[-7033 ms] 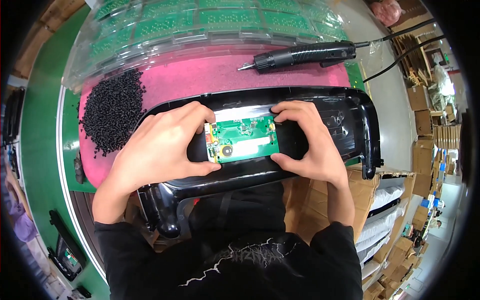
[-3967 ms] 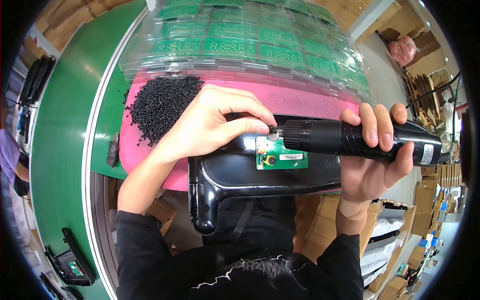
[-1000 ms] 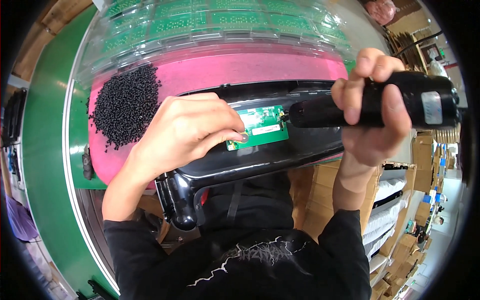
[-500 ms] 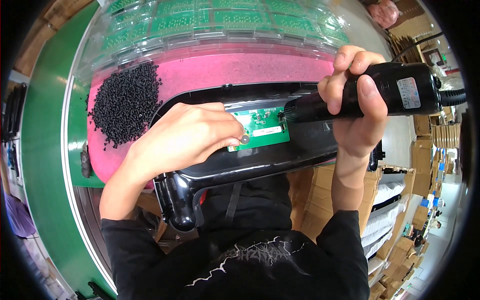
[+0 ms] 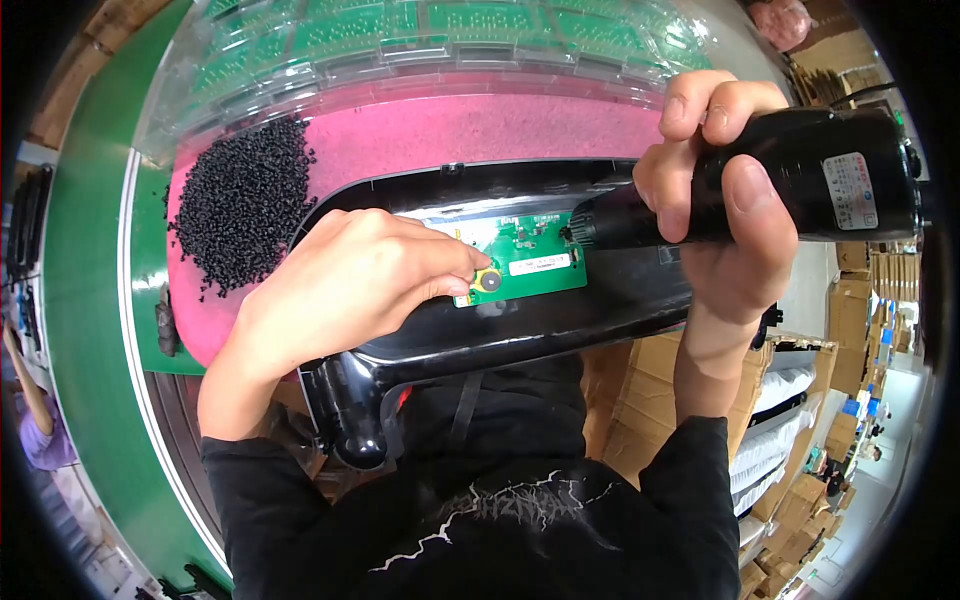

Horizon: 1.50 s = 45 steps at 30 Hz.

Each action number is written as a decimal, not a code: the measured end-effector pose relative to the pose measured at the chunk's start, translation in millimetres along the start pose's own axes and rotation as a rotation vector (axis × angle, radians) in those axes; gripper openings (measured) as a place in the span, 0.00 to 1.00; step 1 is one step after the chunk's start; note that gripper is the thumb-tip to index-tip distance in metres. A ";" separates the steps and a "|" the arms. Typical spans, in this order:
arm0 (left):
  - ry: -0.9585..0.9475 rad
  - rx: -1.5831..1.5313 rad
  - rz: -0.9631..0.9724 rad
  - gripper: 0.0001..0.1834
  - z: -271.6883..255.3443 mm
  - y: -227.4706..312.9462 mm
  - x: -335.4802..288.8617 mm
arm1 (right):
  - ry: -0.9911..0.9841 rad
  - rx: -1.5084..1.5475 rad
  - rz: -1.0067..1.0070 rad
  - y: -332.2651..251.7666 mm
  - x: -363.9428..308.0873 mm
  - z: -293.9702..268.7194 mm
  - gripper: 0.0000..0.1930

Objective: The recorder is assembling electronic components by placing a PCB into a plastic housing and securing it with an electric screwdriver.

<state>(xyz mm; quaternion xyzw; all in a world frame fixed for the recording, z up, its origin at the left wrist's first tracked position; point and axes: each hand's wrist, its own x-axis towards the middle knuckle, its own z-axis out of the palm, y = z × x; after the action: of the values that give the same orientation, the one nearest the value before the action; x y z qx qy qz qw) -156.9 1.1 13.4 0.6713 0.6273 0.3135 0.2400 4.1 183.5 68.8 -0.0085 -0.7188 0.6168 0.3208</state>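
My right hand is wrapped round a black electric screwdriver held almost level, cord end to the right. Its tapered nose reaches the right edge of a green circuit board; the bit tip cannot be made out. The board lies inside a long glossy black plastic housing, which rests partly over my lap. Thumb and fingers of my left hand are pinched at the board's left edge, beside a round dark component on a yellow ring. The hand covers part of the housing's left side.
A heap of small black screws lies on the pink mat at left. Clear plastic trays with green boards stand at the back. A cardboard box with wrapped parts is at my right; a person shows at far left.
The screwdriver and my right hand have shifted slightly right. My left fingers have drawn back a little from the round component, showing more of its yellow ring. The screw heap appears slightly further left.
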 end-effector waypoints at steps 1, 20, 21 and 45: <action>0.003 -0.010 -0.005 0.05 0.2 0.3 -0.1 | -0.010 -0.013 -0.002 0.3 0.5 1.2 0.15; 0.055 0.002 0.086 0.08 -0.6 0.4 4.1 | 0.057 0.528 -0.109 -42.4 -12.4 20.3 0.13; 0.058 0.005 0.086 0.08 -1.4 1.9 4.3 | 0.087 0.610 -0.161 -47.4 -14.1 26.5 0.13; 0.639 0.544 0.436 0.12 3.4 -2.9 5.1 | 0.253 0.400 -0.079 -33.7 0.0 56.2 0.13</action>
<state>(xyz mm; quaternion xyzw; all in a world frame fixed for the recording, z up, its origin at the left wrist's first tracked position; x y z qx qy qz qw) -156.4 6.7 9.5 0.6957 0.5735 0.3718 -0.2208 -9.5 125.9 96.9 0.0062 -0.5361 0.7278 0.4276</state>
